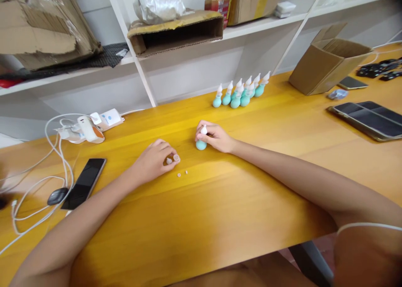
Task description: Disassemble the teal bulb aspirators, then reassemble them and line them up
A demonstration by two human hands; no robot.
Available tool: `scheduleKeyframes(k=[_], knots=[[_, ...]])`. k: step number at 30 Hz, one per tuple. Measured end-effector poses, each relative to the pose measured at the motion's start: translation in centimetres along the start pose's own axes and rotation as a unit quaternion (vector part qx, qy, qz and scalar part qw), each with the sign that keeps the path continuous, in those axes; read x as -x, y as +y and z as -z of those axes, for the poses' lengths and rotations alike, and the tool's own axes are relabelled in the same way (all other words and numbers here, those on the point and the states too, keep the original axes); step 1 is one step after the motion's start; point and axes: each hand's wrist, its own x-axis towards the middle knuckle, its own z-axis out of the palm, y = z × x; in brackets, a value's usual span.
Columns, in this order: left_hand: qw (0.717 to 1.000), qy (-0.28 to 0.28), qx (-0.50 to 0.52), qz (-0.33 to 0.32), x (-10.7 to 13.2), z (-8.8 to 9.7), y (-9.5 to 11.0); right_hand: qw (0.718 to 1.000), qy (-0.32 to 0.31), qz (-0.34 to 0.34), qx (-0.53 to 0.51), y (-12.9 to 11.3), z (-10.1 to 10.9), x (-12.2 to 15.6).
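Note:
My right hand (216,137) is closed around a nasal aspirator (201,144) with a teal bulb and a white pointed tip, upright on the wooden table. To its left, my left hand (155,161) pinches a small translucent round cap (176,158) between thumb and fingers. A small translucent tip (168,161) shows beneath its curled fingers; whether the hand touches it I cannot tell. Two tiny pale parts, a ring (179,175) and a stub (186,172), lie on the table just in front of that hand. Several similar aspirators (235,102) stand grouped at the back.
At the left lie a phone (84,182), a black mouse (57,196) and tangled white cables beside a charger (110,117). An open cardboard box (326,65) and a tablet (370,117) occupy the right side. White shelves (264,29) with cartons run along the back edge.

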Motion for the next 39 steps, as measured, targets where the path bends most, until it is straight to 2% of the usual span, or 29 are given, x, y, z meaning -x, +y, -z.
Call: scheduleKeyframes(k=[4, 6, 9, 11, 14, 16, 18, 21, 24, 26, 29, 31, 34, 39], knots=[[1.000, 0.018, -0.012, -0.006, 0.2, 0.5, 0.0, 1.000, 0.001, -0.003, -0.001, 0.0, 0.0, -0.1], [0.998, 0.048, -0.028, -0.014, 0.3, 1.2, 0.4, 1.000, 0.016, -0.012, -0.015, -0.3, -0.2, 0.0], [0.990, 0.128, -0.055, -0.019, 0.8, 2.0, 2.3, 0.992, 0.046, -0.069, -0.091, -1.7, -0.9, 0.5], [0.986, 0.159, -0.035, -0.020, 1.3, 2.0, 4.1, 0.977, 0.038, -0.120, -0.173, -3.2, -1.8, 1.0], [0.992, 0.116, 0.038, -0.008, 2.3, 0.7, 6.3, 0.951, -0.012, -0.139, -0.274, -5.8, -3.3, 2.0], [0.990, 0.128, 0.066, 0.001, 3.0, -0.4, 6.8, 0.946, -0.037, -0.125, -0.295, -7.2, -4.3, 2.6], [0.985, 0.144, 0.094, 0.020, 3.7, -1.4, 6.6, 0.957, -0.056, -0.102, -0.267, -7.9, -5.1, 3.0], [0.983, 0.128, 0.129, 0.033, 4.7, -2.2, 5.7, 0.971, -0.082, -0.073, -0.213, -8.0, -5.9, 3.6], [0.983, 0.138, 0.120, 0.030, 5.2, -2.3, 5.5, 0.972, -0.090, -0.094, -0.196, -7.8, -6.0, 4.2], [0.982, 0.161, 0.101, 0.020, 5.3, -2.4, 5.7, 0.981, -0.107, -0.087, -0.134, -7.8, -5.7, 4.5], [0.979, 0.189, 0.073, -0.022, 5.2, -2.9, 6.1, 0.987, -0.159, 0.004, -0.030, -8.1, -5.4, 4.6], [0.975, 0.200, 0.061, -0.072, 5.2, -3.4, 6.2, 0.982, -0.183, 0.052, -0.013, -8.3, -5.5, 4.7], [0.969, 0.200, 0.060, -0.130, 5.3, -3.9, 6.1, 0.980, -0.188, 0.066, -0.008, -8.8, -6.3, 4.8], [0.965, 0.192, 0.104, -0.145, 5.4, -3.8, 5.6, 0.979, -0.181, 0.094, 0.011, -9.1, -7.2, 4.9]])
